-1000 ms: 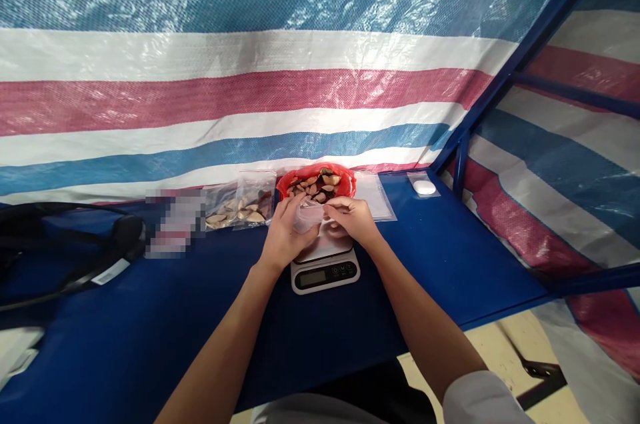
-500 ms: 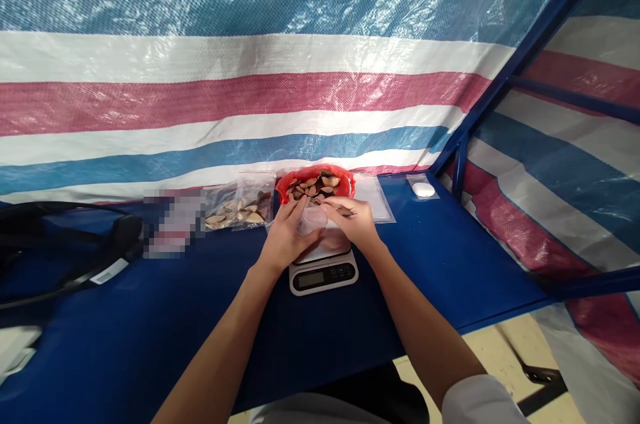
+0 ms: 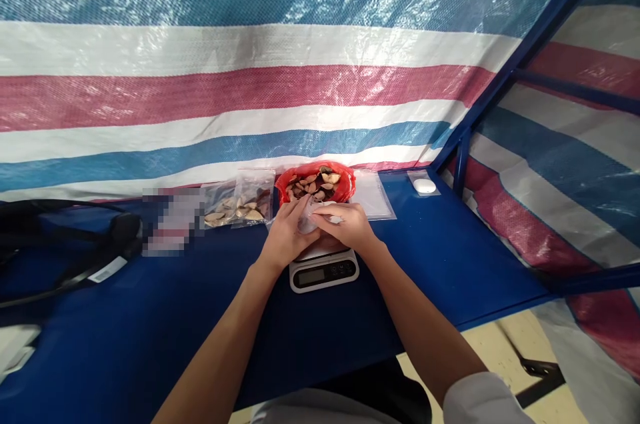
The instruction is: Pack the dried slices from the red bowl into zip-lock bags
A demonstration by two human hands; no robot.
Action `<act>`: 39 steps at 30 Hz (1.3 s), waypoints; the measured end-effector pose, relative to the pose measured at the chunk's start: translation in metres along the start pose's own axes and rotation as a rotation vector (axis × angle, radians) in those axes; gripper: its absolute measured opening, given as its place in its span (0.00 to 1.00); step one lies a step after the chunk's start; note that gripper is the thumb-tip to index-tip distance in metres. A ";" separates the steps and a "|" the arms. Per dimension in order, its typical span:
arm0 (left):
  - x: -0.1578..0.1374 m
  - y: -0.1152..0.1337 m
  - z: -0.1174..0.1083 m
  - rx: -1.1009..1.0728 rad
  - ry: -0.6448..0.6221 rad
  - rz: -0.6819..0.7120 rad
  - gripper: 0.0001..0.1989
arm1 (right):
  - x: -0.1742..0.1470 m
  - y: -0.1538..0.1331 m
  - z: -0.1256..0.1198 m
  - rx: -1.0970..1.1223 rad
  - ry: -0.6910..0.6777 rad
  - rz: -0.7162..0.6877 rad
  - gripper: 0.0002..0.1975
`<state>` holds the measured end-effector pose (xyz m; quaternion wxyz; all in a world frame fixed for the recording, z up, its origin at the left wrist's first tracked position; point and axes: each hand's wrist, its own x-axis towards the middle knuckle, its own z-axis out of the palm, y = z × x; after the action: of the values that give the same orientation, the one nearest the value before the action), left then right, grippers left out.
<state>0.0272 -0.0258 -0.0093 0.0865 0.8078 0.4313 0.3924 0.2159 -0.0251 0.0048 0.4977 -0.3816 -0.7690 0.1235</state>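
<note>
Above the scale's platform, my left hand (image 3: 286,235) curls around a small clear plastic bag (image 3: 307,221), thumb on the near side. The fingers of my right hand (image 3: 349,224) are pinched together at the bag's upper edge. Whether they also hold a small piece is hidden. Directly below is a white kitchen scale (image 3: 299,282) with a dark display, its platform mostly covered by my hands. Just beyond my fingertips sits a red bag (image 3: 349,184), open at the top, full of brown dried slices (image 3: 311,184).
Zip bags of slices (image 3: 243,206) lie left of the red bag, and flat clear bags (image 3: 375,196) lie right. Farther right is a small bag with a white item (image 3: 424,186). A black strapped device (image 3: 125,231) rests at left. Striped sheeting (image 3: 250,94) walls the blue table (image 3: 430,257).
My right hand has shifted slightly left and its fingers have closed in over the bag's mouth. The bag looks more crumpled now. My left hand stays nearly in place.
</note>
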 end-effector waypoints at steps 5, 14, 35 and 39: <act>0.002 0.006 -0.001 -0.002 0.019 -0.009 0.38 | 0.003 -0.006 -0.002 0.201 0.007 0.118 0.07; 0.015 0.016 -0.012 0.064 0.128 -0.062 0.28 | 0.013 0.002 -0.012 0.309 0.004 0.258 0.12; 0.017 -0.012 -0.010 -0.029 0.262 -0.123 0.25 | 0.082 0.043 -0.016 -0.540 -0.530 0.224 0.16; 0.019 -0.012 -0.011 -0.046 0.246 -0.126 0.26 | 0.082 0.040 -0.015 -0.589 -0.581 0.152 0.16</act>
<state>0.0179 -0.0064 0.0036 0.0759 0.7228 0.4795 0.4919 0.2298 0.0576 0.0446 0.1194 -0.5126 -0.8495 0.0372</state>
